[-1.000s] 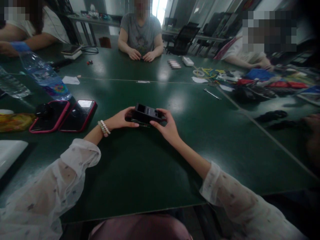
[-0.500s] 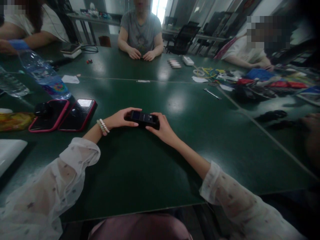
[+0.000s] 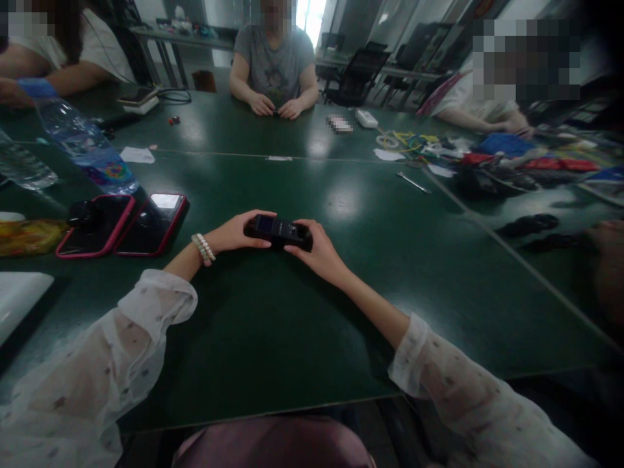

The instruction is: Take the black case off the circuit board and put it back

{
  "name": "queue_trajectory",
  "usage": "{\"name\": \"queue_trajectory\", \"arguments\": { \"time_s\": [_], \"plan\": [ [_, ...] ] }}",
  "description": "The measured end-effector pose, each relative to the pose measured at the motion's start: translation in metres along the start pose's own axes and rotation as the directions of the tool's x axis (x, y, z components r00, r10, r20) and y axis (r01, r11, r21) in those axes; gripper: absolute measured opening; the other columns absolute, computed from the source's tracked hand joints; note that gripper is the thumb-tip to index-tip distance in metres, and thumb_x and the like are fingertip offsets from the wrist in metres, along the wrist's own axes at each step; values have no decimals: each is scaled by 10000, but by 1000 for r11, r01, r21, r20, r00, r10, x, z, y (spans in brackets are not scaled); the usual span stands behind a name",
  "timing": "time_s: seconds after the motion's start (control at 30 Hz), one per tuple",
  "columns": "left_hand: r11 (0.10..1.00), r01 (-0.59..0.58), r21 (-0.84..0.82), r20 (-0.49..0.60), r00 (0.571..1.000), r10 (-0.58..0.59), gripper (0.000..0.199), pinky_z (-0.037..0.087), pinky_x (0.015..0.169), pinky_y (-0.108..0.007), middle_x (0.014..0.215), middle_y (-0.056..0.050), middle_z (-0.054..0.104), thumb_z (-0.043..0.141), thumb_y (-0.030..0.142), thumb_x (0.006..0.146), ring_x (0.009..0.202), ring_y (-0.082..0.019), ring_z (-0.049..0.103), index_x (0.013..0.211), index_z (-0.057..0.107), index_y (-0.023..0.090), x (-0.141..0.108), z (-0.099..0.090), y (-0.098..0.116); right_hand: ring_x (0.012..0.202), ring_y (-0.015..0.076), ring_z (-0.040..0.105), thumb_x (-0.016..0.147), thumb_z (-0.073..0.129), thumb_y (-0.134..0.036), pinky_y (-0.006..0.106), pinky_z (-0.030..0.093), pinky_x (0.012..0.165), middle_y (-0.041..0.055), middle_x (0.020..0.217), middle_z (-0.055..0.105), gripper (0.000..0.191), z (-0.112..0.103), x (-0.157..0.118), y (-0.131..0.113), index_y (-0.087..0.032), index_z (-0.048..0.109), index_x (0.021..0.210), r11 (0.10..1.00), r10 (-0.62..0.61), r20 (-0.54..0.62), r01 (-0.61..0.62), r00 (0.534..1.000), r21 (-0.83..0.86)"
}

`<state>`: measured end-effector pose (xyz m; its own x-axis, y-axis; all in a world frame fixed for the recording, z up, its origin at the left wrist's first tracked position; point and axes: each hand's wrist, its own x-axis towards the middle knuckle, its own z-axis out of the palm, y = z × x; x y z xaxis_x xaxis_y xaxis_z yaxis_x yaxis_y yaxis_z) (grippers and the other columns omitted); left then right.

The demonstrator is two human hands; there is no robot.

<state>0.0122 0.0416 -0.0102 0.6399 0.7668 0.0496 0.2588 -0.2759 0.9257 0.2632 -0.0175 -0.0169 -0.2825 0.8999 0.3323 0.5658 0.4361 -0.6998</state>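
A small black handheld device (image 3: 280, 229) with a dark screen at its left end and small light marks or buttons along its face lies between my hands, over the green table (image 3: 273, 338). My left hand (image 3: 242, 229) grips its left end, thumb on the near side and fingers on the far side. At the right end, my right hand (image 3: 318, 250) holds it the same way. Its underside is hidden, so I cannot tell whether it rests on the tabletop. A beaded bracelet (image 3: 203, 249) circles my left wrist.
Left of my hands lie two phones in red cases, the nearer phone (image 3: 152, 227) beside a phone (image 3: 100, 227) with a black object on it. Behind them stands a water bottle (image 3: 88, 143). A wrench (image 3: 413, 182) and tangled cables (image 3: 409, 141) lie right. Other people sit around the table.
Almost nothing differs. The device looks turned very slightly, its face showing a little more toward me; both hands keep their grip.
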Motion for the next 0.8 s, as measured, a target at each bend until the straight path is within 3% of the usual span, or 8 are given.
{"name": "queue_trajectory", "arguments": {
  "time_s": [0.1, 0.27, 0.53, 0.63, 0.8],
  "plan": [
    [999, 2, -42, -14, 1000, -3, 795, 396, 1083, -522, 1354, -144, 588, 850, 297, 666, 1268, -309, 553, 1368, 489, 200, 1, 1, -2, 1034, 255, 601, 798, 718, -479, 456, 504, 908, 70, 1142, 620, 480, -2, 0, -2, -265, 518, 1178, 996, 24, -153, -10, 988, 90],
    [999, 0, -32, 20, 1000, 0, 849, 385, 1092, -522, 1381, -149, 564, 832, 281, 690, 1291, -312, 540, 1432, 425, 221, 0, 0, 0, 1009, 233, 613, 806, 685, -548, 419, 502, 900, 53, 1107, 624, 475, -15, 4, 3, -272, 511, 1151, 988, 90, -434, -27, 897, 149],
    [998, -9, 67, 67, 998, 4, 839, 350, 1110, -553, 1389, -127, 568, 813, 288, 702, 1312, -317, 524, 1439, 415, 245, -1, -2, 3, 1051, 273, 579, 774, 694, -564, 468, 489, 890, 106, 1149, 578, 563, -35, 14, 52, -226, 483, 1172, 993, 109, -598, -115, 794, 28],
    [994, -15, 108, 71, 997, 7, 846, 341, 1121, -549, 1384, -116, 575, 815, 288, 705, 1307, -309, 530, 1444, 405, 251, -1, -1, 3, 1041, 278, 573, 786, 684, -545, 483, 489, 885, 120, 1165, 569, 566, -34, 14, 59, -214, 474, 1194, 993, 44, -601, -101, 798, -61],
    [987, -34, 157, 59, 998, 25, 867, 358, 1113, -539, 1383, -115, 573, 820, 300, 701, 1295, -305, 539, 1454, 393, 248, 0, 0, 3, 1038, 291, 558, 805, 658, -519, 501, 484, 903, 122, 1148, 590, 535, -30, 14, 60, -213, 478, 1205, 981, 10, -502, -107, 865, -164]
  ]
}}
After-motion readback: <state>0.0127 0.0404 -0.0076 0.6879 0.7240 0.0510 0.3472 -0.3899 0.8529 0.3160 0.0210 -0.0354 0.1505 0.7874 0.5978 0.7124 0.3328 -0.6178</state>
